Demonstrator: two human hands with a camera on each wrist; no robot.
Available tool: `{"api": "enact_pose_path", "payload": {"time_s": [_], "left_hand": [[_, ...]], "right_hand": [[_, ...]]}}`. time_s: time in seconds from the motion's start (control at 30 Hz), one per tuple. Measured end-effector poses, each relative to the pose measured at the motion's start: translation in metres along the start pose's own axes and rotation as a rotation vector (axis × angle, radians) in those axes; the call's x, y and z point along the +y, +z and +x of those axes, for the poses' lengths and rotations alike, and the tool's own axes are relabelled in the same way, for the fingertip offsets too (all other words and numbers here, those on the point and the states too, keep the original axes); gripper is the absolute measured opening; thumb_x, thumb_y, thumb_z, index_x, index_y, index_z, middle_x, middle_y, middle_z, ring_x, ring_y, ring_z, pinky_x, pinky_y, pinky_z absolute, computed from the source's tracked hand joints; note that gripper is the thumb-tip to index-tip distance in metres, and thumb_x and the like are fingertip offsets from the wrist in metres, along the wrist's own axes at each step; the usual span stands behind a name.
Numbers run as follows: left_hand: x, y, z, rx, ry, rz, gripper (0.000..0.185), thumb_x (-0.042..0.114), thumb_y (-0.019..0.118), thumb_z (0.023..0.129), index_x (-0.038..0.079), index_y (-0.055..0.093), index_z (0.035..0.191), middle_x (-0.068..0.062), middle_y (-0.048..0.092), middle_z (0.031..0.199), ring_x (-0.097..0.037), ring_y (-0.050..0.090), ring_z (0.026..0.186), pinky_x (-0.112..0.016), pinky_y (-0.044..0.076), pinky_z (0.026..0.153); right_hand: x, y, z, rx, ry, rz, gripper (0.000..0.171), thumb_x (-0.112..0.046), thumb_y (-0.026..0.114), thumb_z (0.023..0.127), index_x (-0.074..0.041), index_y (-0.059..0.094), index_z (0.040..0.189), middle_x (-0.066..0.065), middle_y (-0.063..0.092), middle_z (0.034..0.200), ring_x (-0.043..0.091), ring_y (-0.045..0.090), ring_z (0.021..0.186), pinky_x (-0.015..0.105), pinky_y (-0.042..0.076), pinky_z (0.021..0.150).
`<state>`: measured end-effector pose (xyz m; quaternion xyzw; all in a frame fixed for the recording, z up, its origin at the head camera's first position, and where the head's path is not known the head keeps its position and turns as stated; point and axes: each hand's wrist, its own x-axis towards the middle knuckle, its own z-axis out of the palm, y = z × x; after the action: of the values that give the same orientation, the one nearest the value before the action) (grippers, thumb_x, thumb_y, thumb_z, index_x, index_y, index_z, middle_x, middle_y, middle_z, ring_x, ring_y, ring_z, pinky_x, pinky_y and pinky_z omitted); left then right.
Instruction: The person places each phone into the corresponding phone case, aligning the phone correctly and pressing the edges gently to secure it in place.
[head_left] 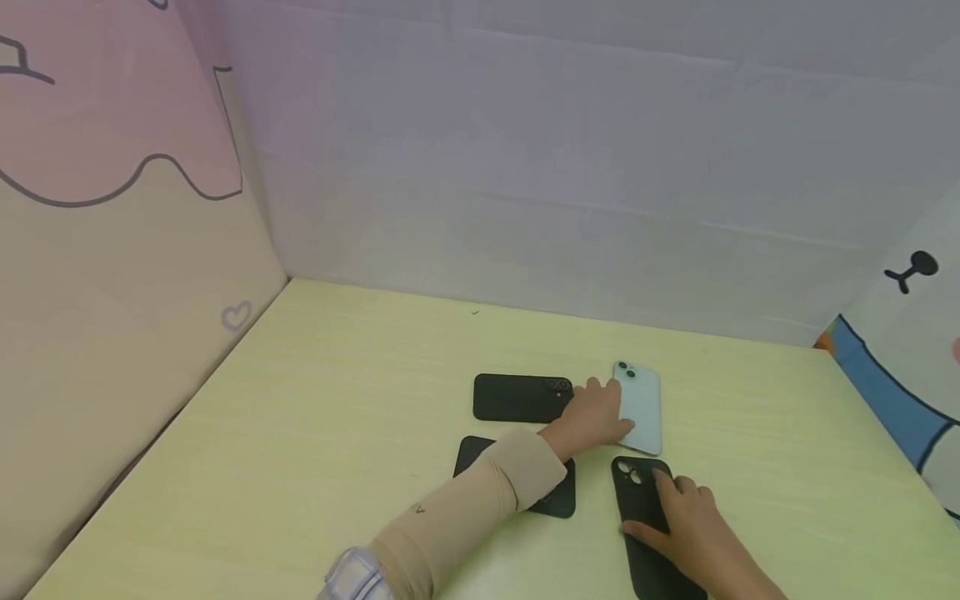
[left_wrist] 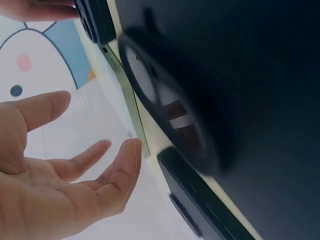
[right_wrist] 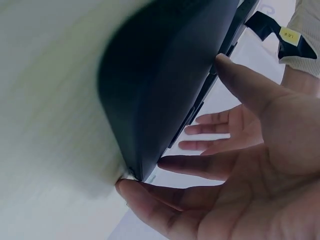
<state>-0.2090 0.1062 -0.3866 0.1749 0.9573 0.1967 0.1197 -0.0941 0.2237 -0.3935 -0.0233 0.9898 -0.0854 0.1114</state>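
Observation:
My left hand [head_left: 592, 414] reaches across to a pale blue phone [head_left: 643, 408] lying back up, its fingertips over the phone's left edge. In the left wrist view its fingers are loosely bent with nothing between them. At the front right, my right hand [head_left: 701, 532] holds a black phone case [head_left: 639, 504] by its edges, thumb on the left side and fingers at the upper right. The case's camera cutouts show pale. In the right wrist view the thumb and fingertips meet the case's rim.
A black phone [head_left: 517, 397] lies sideways left of the pale one. Another black case [head_left: 558, 500] with camera cutouts is partly hidden under my left sleeve [head_left: 457, 517]. Pale cloth walls [head_left: 525, 167] border the yellowish table [head_left: 337, 400] at the back and sides.

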Motion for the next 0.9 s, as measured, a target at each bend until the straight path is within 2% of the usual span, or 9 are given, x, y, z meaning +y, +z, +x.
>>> {"api": "enact_pose_path", "payload": {"time_s": [0.17, 0.4, 0.5, 0.73, 0.9], "left_hand": [[0.013, 0.005, -0.001, -0.003, -0.029, 0.054, 0.041, 0.042, 0.061, 0.085, 0.013, 0.050, 0.112, -0.005, 0.050, 0.104, -0.018, 0.047, 0.089, -0.027, 0.041, 0.063], [0.022, 0.012, 0.000, 0.002, -0.026, 0.146, 0.039, 0.041, 0.064, 0.082, 0.014, 0.051, 0.105, -0.004, 0.049, 0.102, -0.017, 0.045, 0.084, -0.026, 0.039, 0.063], [0.023, 0.015, 0.001, 0.001, -0.022, 0.158, 0.034, 0.037, 0.063, 0.082, 0.013, 0.051, 0.103, -0.005, 0.047, 0.099, -0.017, 0.043, 0.082, -0.026, 0.037, 0.062], [0.025, 0.015, 0.001, -0.012, -0.058, 0.170, 0.018, 0.025, 0.046, 0.092, 0.013, 0.051, 0.104, -0.004, 0.043, 0.097, -0.017, 0.038, 0.078, -0.026, 0.034, 0.059], [0.022, 0.011, 0.000, -0.048, -0.050, 0.236, 0.017, 0.024, 0.048, 0.092, 0.016, 0.058, 0.102, -0.003, 0.043, 0.100, -0.018, 0.038, 0.081, -0.026, 0.034, 0.060]], "right_hand": [[-0.002, 0.001, 0.000, -0.032, 0.013, -0.011, 0.098, -0.060, 0.067, 0.069, 0.016, 0.040, 0.125, 0.035, 0.050, 0.110, 0.046, 0.049, 0.095, 0.054, 0.045, 0.080], [-0.002, 0.002, 0.000, -0.044, 0.004, -0.009, 0.100, -0.060, 0.068, 0.068, 0.017, 0.040, 0.125, 0.035, 0.050, 0.109, 0.045, 0.050, 0.094, 0.053, 0.046, 0.079], [-0.002, 0.004, -0.001, -0.048, 0.007, -0.016, 0.100, -0.061, 0.068, 0.068, 0.017, 0.040, 0.125, 0.035, 0.050, 0.108, 0.045, 0.050, 0.093, 0.053, 0.046, 0.078], [-0.002, 0.004, -0.002, -0.056, 0.014, -0.020, 0.100, -0.061, 0.067, 0.067, 0.016, 0.040, 0.125, 0.035, 0.051, 0.107, 0.045, 0.050, 0.093, 0.053, 0.045, 0.079], [-0.003, 0.003, -0.002, -0.070, 0.025, -0.022, 0.102, -0.062, 0.067, 0.067, 0.017, 0.040, 0.125, 0.037, 0.050, 0.109, 0.048, 0.049, 0.095, 0.054, 0.045, 0.080]]}}
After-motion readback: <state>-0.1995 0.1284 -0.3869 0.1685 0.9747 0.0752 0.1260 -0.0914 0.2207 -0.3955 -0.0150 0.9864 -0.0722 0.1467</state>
